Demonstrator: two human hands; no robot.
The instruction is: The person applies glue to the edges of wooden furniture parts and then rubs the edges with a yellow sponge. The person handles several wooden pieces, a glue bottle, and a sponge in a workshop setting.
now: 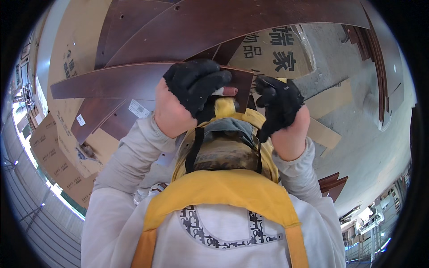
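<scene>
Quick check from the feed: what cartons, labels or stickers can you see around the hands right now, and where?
Flattened cardboard carton: top centre, tan with black print.
Flat cartons: left edge, brown, printed.
White label: rectangular, on a dark board left of the left hand.
Small white sticker: on the board further left.

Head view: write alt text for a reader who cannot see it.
Two black-gloved hands, left hand and right hand, meet at the end of a dark brown wooden panel. Below them hangs a yellow tool pouch; more panels and flattened cardboard lie around.

grey concrete floor (357, 134), flattened cardboard sheets (67, 147) (printed), dark wooden boards (134, 80)
</scene>
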